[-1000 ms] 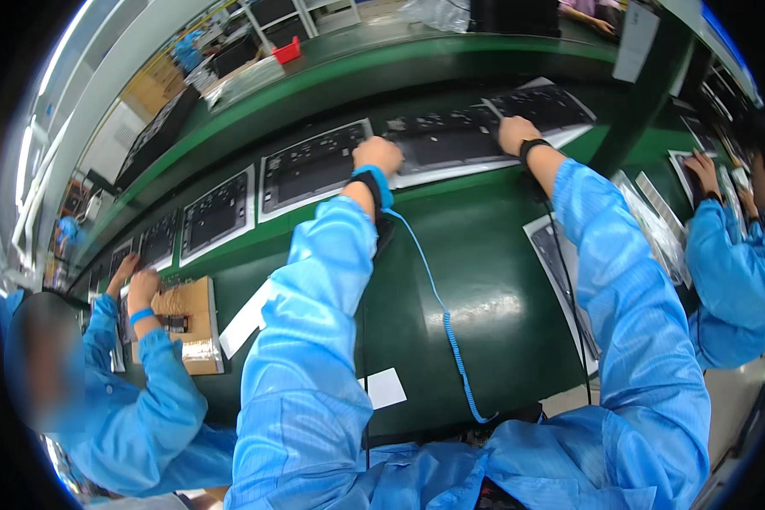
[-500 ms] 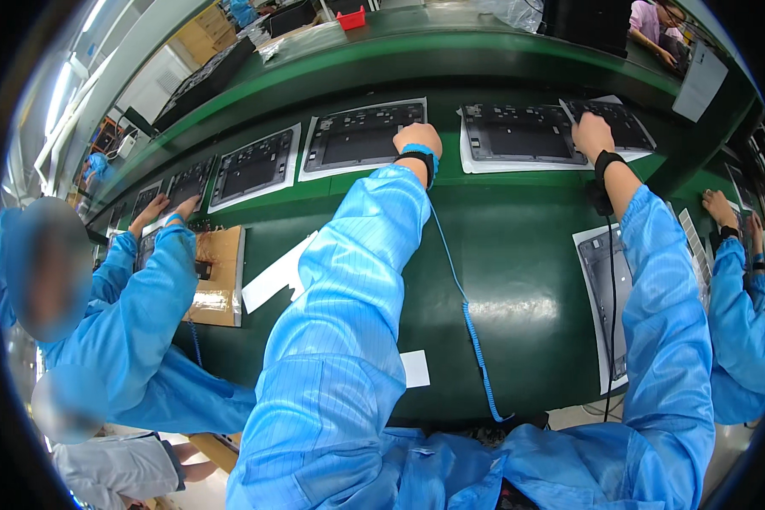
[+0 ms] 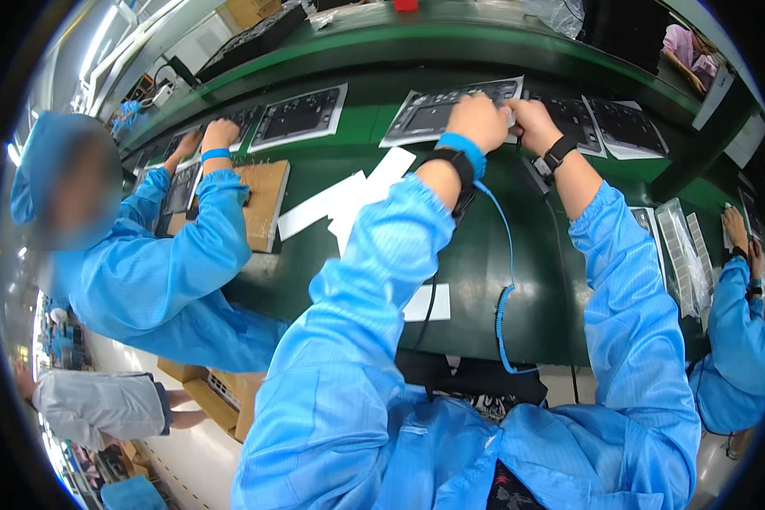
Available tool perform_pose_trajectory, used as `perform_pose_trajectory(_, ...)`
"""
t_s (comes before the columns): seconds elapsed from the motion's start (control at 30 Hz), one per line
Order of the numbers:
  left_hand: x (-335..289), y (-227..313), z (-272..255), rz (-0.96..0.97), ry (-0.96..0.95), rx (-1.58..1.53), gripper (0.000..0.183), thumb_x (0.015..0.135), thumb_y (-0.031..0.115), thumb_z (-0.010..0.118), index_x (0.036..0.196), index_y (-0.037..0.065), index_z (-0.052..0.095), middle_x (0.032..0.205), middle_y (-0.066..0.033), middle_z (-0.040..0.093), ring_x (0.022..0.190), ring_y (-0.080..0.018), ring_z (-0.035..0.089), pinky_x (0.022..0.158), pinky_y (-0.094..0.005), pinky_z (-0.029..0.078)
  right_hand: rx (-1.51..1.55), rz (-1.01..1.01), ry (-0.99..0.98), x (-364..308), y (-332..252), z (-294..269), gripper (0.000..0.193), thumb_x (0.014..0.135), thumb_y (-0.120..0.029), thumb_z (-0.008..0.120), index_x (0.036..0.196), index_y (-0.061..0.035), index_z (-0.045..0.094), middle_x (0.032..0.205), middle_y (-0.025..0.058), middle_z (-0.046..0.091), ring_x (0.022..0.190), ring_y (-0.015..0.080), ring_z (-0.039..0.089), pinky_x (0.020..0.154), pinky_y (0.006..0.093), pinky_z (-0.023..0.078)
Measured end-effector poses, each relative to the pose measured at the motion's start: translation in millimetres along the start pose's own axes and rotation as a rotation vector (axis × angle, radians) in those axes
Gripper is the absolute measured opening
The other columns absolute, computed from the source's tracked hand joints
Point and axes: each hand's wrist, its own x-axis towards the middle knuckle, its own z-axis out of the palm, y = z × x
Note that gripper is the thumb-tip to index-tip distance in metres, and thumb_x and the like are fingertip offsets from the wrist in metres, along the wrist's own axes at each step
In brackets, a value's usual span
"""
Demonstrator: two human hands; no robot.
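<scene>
A dark flat panel full of small fittings lies on a white sheet on the green bench in front of me. My left hand is closed over its right part. Close beside it, my right hand has its fingers bent in at the panel's right edge. The fingertips of both hands nearly meet, and what they pinch is hidden. A dark wristband and a blue band circle my left wrist. A blue coiled cord runs down from there. My right wrist wears a black band with a small dark box beside it.
More dark panels on white sheets line the bench, one to the left and one at right. White paper strips lie left of my forearm. A co-worker in blue works at left by a cardboard piece; another sleeve shows at right.
My right hand has moved left from the right-hand panels to beside my left hand. My left hand stays at the same panel's right side. The whole view has shifted, with the bench things farther right.
</scene>
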Motion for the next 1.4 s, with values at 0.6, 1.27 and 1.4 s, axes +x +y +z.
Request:
perform_pose_trajectory(0.6, -272.3, -7.9, -42.4, -0.504, 0.25, -1.654, 0.04, 0.093, 0.008, 0.059, 0.13, -0.004, 0.049, 0.116, -0.0137, 0.063, 0.1, -0.0192, 0.063, 0.088, -0.0315, 0.051, -0.066, 0.122, 0.127, -303.3, 1.7, -116.0, 0.015, 0.093, -0.014, 0.061, 0.101, -0.0018, 0.061, 0.081, 0.0028, 0.066, 0.046, 0.0062, 0.055, 0.035, 0.0201, 0.038)
perform_pose_trajectory(1.27, -375.4, -42.7, -42.8, -0.107, 0.148, -0.068, 0.042, 0.088, 0.024, 0.065, 0.127, 0.007, 0.06, 0.137, -0.0237, 0.045, 0.13, -0.0426, 0.038, 0.108, -0.0498, 0.031, -0.426, -0.663, 0.472, -340.1, 68.8, -108.1, 0.036, 0.104, -0.029, 0.043, 0.091, -0.0029, 0.064, 0.078, 0.0022, 0.058, 0.069, 0.0085, 0.055, 0.062, 0.0261, 0.046)
perform_pose_trajectory(1.4, -380.3, -57.7, -50.4, -0.03, -0.159, 0.171, 0.054, 0.09, 0.037, 0.062, 0.14, 0.021, 0.051, 0.151, -0.0243, 0.028, 0.14, -0.0464, 0.023, 0.112, -0.0582, 0.021, -0.301, -0.288, 0.163, -354.4, 76.2, -43.2, 0.037, 0.101, -0.035, 0.048, 0.093, -0.0021, 0.064, 0.077, 0.0029, 0.061, 0.066, 0.0079, 0.056, 0.057, 0.0246, 0.046)
